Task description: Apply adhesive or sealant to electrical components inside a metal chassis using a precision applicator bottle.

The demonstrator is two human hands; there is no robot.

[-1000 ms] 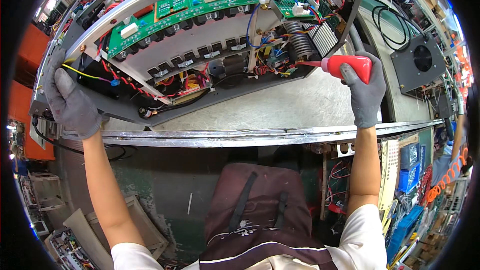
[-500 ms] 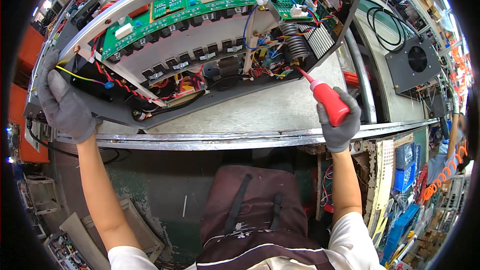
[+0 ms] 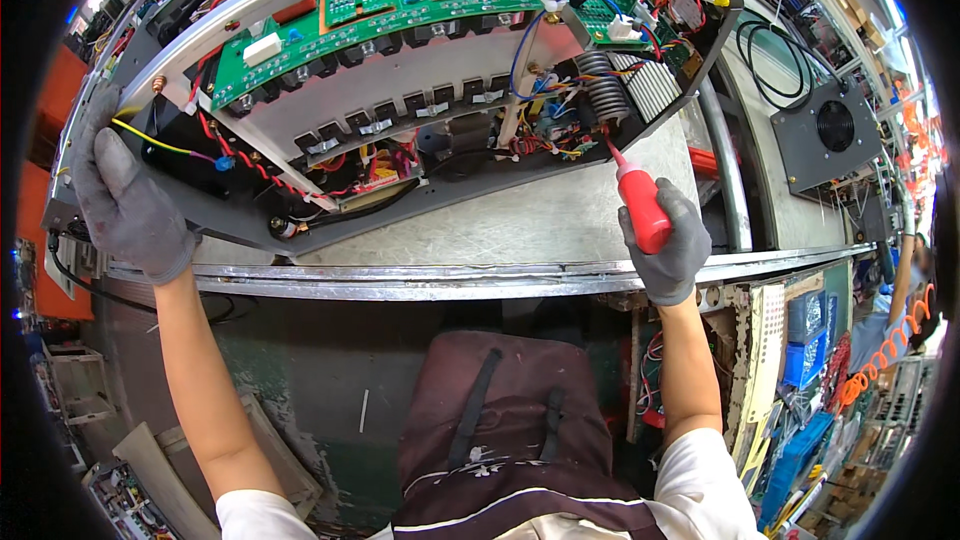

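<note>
An open dark metal chassis full of electronics lies on the bench in front of me. My left hand, in a grey glove, grips its left end, fingers along the end panel. In my gloved right hand is a red squeeze bottle with a thin tapered nozzle. The nozzle points up and away into the right part of the chassis; its tip is just below a metal coil. Whether the tip touches anything there cannot be made out. A long green circuit board runs along the chassis top.
A metal rail forms the bench's front edge. To the right stand a grey box with a round fan and a coiled black cable. Blue bins sit lower right. Another person's arm shows at the far right.
My right hand and the bottle have shifted slightly left, and the bottle stands a little more upright in view. The chassis appears slightly further right in view. My left hand keeps its place on the chassis.
</note>
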